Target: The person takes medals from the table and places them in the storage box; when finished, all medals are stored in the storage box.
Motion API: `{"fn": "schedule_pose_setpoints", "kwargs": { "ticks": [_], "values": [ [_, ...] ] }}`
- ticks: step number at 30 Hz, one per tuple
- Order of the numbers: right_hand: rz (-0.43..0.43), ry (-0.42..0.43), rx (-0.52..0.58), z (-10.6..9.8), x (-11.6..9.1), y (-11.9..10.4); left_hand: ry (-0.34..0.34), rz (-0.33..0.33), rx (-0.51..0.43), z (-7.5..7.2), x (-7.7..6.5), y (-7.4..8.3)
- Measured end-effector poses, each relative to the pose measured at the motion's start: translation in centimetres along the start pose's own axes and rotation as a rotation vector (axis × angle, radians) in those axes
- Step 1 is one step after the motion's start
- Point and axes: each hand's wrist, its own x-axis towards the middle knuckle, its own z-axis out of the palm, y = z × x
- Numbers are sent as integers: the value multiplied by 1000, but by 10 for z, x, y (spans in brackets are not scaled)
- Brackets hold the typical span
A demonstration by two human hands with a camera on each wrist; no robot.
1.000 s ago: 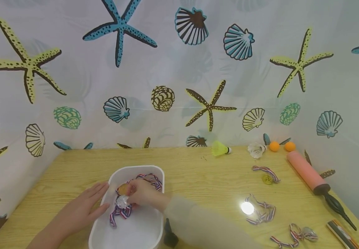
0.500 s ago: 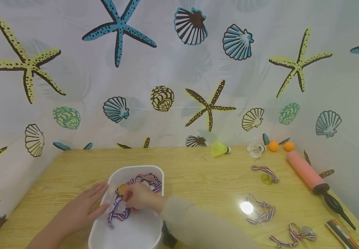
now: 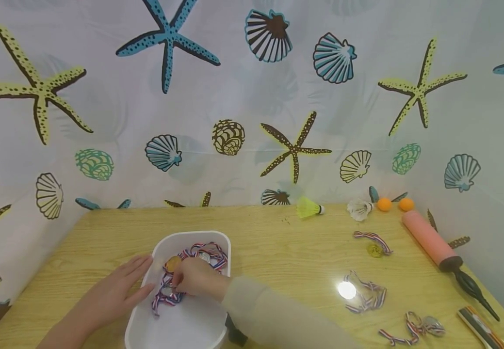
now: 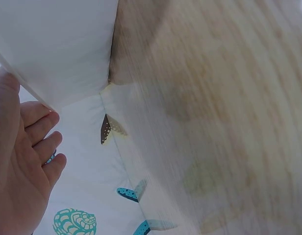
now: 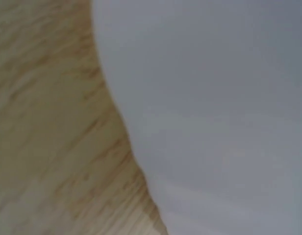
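A white plastic bin (image 3: 177, 334) stands on the table at the left of the head view. Inside lie several medals on red, white and blue ribbons (image 3: 210, 249), among them a gold-coloured medal (image 3: 172, 264) and a silver medal (image 3: 204, 257). My right hand (image 3: 199, 276) reaches over the bin's right wall; its fingertips pinch another silver medal (image 3: 167, 290), partly hidden beneath them. My left hand (image 3: 109, 293) rests against the bin's left wall, fingers extended at the rim. In the left wrist view the left hand (image 4: 26, 161) touches the bin's edge.
Right of the bin lie a gold medal (image 3: 375, 250), a glaring medal (image 3: 347, 290) and a silver medal (image 3: 433, 326). Farther back are two shuttlecocks (image 3: 308, 208) and two orange balls (image 3: 384, 204). A pink hand pump (image 3: 430, 240) lies at right; a dark object (image 3: 235, 334) sits beside the bin.
The right hand has lowered the silver medal slightly toward the bin's floor and shifted a little, and its ribbon has settled. The left hand has stayed at the bin's wall.
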Motion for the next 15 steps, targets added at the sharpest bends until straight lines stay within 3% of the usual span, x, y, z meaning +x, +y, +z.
{"fn": "schedule_pose_setpoints", "kwargs": {
  "ticks": [5,8,15],
  "values": [
    [30,-27,99,-5,-1,0,-29,-26,-9,-1,1,0],
    [7,-30,149,-14,-4,1,-28,-22,-7,0,1,0],
    [-52,-20,309,-49,-21,5,-4,-4,-7,0,1,0]
  ]
}}
